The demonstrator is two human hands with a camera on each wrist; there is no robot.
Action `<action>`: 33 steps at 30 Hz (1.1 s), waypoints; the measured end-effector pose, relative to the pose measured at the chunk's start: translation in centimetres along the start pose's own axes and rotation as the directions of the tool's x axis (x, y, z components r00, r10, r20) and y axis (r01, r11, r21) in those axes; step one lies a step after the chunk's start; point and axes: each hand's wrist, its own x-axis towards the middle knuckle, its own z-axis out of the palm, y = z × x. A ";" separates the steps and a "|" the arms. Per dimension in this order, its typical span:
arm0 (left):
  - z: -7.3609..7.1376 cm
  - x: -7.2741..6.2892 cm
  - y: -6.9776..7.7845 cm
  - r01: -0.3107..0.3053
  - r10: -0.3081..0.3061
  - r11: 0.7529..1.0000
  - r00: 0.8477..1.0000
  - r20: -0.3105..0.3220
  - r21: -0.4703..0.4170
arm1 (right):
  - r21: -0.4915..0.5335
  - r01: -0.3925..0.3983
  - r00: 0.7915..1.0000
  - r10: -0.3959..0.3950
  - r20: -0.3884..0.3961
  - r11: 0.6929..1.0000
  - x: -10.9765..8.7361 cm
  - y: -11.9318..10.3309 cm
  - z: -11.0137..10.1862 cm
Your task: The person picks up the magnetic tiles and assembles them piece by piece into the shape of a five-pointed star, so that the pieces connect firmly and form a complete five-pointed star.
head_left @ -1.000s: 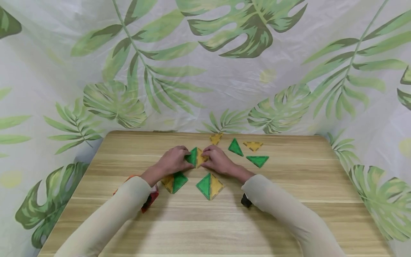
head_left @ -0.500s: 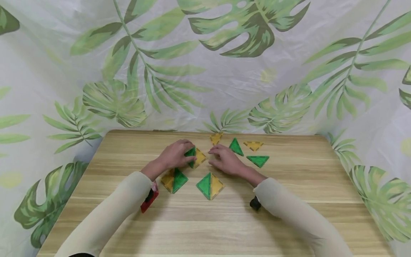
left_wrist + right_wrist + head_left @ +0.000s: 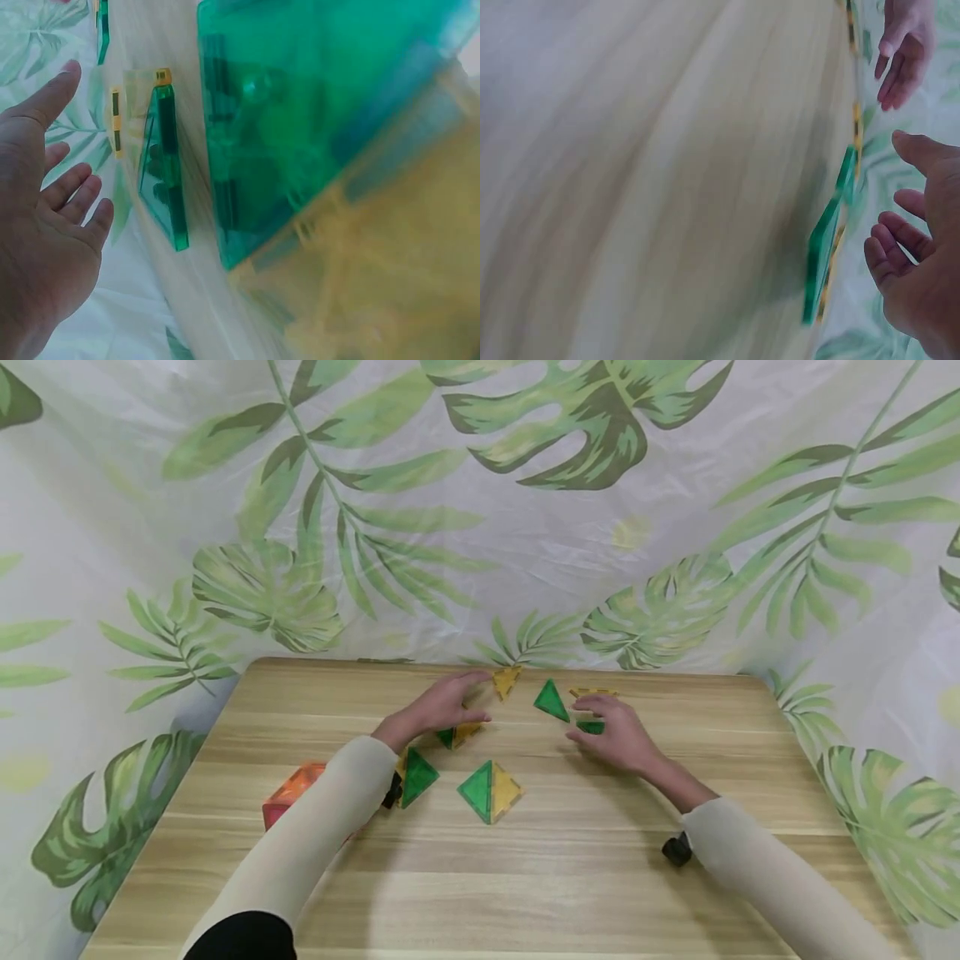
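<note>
1. My left hand (image 3: 435,703) was empty, fingers outstretched; a yellow triangular tile (image 3: 507,682) lay just right of them.
2. My right hand (image 3: 621,739), relaxed, empty, was nearer the green triangular tile (image 3: 592,727) ahead, its long axis partly hidden.

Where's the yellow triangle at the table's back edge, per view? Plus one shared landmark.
Head: yellow triangle just below and right of picture centre.
Left wrist: yellow triangle upper left, nearly edge-on, behind a green triangle.
Right wrist: yellow triangle right side, upper half, a thin strip.
Shared landmark: leaf cloth behind.
</note>
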 end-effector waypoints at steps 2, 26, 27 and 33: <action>0.2 0.7 -0.2 0.019 -0.019 0.999 1.000 -0.001 -0.026 | -0.023 -0.030 0.999 0.029 -0.018 0.999 -0.8 1.0 -0.7; 2.3 4.0 0.1 0.092 -0.091 0.994 0.996 0.020 -0.065 | -0.104 -0.135 0.989 0.127 -0.074 0.985 -4.5 4.6 -1.3; 2.3 4.1 0.1 0.091 -0.090 0.994 0.996 0.024 -0.058 | -0.105 -0.135 0.989 0.127 -0.079 0.985 -4.5 4.6 -1.2; 2.3 4.6 0.1 0.084 -0.083 0.996 0.996 0.029 -0.033 | -0.110 -0.132 0.990 0.126 -0.066 0.985 -4.3 4.4 -1.3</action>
